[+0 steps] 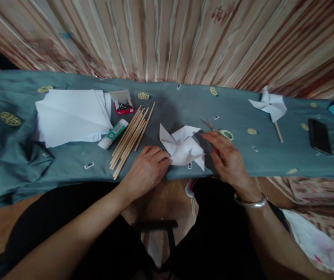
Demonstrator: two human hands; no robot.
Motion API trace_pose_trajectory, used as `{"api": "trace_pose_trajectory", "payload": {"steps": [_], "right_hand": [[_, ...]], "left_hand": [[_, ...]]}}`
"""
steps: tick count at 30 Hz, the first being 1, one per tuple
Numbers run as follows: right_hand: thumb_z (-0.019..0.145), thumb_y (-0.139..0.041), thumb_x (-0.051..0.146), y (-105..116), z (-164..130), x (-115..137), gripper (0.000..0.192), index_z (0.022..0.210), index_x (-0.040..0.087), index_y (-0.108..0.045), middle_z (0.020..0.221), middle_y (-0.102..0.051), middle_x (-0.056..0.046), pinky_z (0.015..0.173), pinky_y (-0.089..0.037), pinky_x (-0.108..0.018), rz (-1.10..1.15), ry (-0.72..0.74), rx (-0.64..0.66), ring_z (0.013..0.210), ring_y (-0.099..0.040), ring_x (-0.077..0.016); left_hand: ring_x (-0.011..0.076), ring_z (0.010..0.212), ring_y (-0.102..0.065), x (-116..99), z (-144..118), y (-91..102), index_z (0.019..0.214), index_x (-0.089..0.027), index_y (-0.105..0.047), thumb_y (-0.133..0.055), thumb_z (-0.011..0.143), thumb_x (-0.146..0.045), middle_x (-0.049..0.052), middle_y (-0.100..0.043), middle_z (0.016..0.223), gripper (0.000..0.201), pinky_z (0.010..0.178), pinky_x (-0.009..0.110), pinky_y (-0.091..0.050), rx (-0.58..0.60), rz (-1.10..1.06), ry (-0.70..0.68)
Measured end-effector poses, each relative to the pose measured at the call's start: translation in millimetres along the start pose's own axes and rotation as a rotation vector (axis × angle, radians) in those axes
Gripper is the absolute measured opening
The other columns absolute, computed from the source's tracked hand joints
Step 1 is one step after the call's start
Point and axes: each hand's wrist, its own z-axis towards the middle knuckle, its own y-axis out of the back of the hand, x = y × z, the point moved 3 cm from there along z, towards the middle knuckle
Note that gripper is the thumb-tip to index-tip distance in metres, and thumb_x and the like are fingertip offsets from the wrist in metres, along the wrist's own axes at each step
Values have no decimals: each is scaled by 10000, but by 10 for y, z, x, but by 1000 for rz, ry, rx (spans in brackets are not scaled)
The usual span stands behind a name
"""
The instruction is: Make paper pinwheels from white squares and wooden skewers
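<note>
Folded paper pinwheel (184,147) — left hand (146,169) pins its edge, fingers flat.
Right hand (228,157) open, empty — risk: folds spring apart if pressure slips.

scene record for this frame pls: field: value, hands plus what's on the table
left hand: rests on folded white paper, at its left edge
right hand: over paper's right side, grip unclear
scissors: just beyond right hand
wooden sticks: bundle left of left hand
glue tube: beside sticks
paper stack: far left
pin box: open
finished pinwheel: far right
phone: right edge
</note>
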Motion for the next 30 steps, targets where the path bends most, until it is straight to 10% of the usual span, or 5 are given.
{"api": "trace_pose_trajectory", "payload": {"steps": [5,15,23,30], "right_hand": [[855,-537,139,-56,-38,-7,503,1324,314,-573,1558,-367,-29,1157,-342,-534,105,44,174,1445,-342,-280],[868,-580,170,88,13,52,352,1156,347,-676,1486,-489,5,1159,-343,-509,378,-42,175,1423,-392,-255],[792,-560,77,-29,-94,105,422,1149,284,-646,1588,-327,-10,1197,-268,-535,142,38,294,1487,-253,-276],[854,-642,231,-58,-106,148,84,906,266,-698,1565,-374,0,1200,-247,-552,217,43,332,1485,-254,-288]], "left_hand": [[227,929,-570,70,-50,55,919,-151,-682,-559,919,-170,64,-702,991,124,820,379,-441,-63,60,12],[229,976,-566,-127,-40,-23,981,-144,-640,-547,925,-186,70,-687,1045,116,863,382,-429,-23,16,-15],[223,941,-581,-252,39,-208,973,-131,-637,-530,943,-190,79,-672,984,125,808,362,-452,44,-17,-64],[210,867,-573,-230,41,-247,976,-117,-651,-519,939,-161,81,-657,972,144,766,336,-503,39,-39,-56]]}}
